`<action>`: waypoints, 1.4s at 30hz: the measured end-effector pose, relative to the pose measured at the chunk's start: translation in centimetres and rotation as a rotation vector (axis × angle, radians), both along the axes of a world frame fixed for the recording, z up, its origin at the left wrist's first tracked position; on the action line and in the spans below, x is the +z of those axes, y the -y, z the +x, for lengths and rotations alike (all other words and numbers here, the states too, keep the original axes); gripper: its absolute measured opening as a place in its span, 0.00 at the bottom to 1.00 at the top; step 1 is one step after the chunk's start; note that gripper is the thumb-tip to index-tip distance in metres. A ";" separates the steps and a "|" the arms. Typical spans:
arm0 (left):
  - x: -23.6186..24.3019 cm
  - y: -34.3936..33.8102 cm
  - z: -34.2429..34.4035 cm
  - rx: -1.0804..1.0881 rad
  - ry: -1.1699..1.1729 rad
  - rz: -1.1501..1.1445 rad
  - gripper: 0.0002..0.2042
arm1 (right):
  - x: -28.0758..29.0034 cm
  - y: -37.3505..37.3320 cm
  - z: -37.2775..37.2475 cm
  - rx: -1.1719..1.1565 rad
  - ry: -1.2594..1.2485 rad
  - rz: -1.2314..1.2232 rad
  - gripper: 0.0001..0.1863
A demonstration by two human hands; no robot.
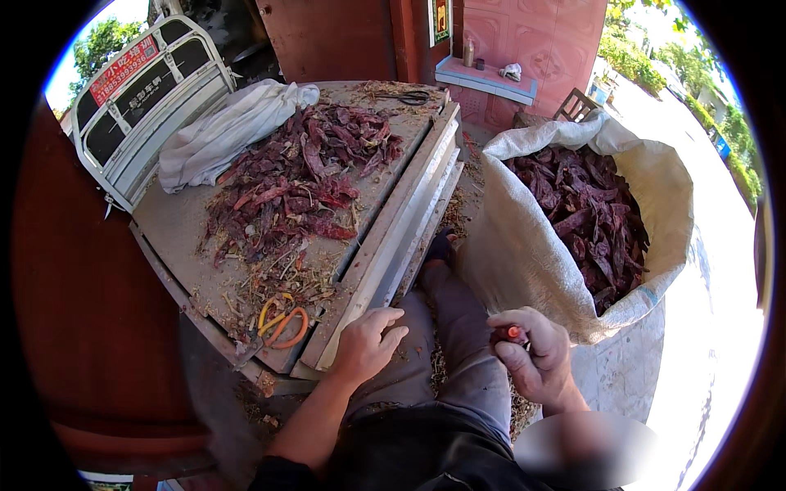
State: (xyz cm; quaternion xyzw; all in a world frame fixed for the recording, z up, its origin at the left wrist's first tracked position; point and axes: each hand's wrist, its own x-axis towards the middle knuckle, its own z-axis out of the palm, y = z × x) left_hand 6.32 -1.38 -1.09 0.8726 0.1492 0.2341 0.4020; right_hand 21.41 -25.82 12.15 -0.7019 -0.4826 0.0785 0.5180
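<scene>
My right hand (536, 356) is closed round a dark red dried chili pepper (509, 334), whose bright orange-red end faces up; the fingers cover most of it. It is held beside the near side of a white woven sack (532, 245) filled with dried chili peppers (585, 213). My left hand (368, 348) is above my left thigh, by the near edge of the truck bed, thumb and forefinger apart and nothing visible in it. Scissors (282, 323) with yellow and orange handles lie to its left on the bed, near a heap of dried chili peppers (303, 176).
Stems and scraps (278, 278) are strewn over the truck bed (184, 221). A white cloth sack (229, 135) lies at its far left, against the metal rack (151, 98). Dark-handled scissors (412, 97) lie at the far end. A blue-edged ledge (483, 79) juts from the pink wall.
</scene>
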 end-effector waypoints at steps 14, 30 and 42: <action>4.0 -21.9 -1.3 0.657 -0.354 0.829 0.10 | 2.3 3.9 4.4 -0.492 0.465 0.071 0.13; 5.6 -19.7 -7.4 0.451 0.410 -0.651 0.08 | -3.6 -6.3 -0.9 0.122 0.077 0.005 0.09; 3.7 -5.2 -2.6 0.027 0.197 -1.123 0.20 | -6.4 -12.5 -1.8 0.216 0.448 0.124 0.21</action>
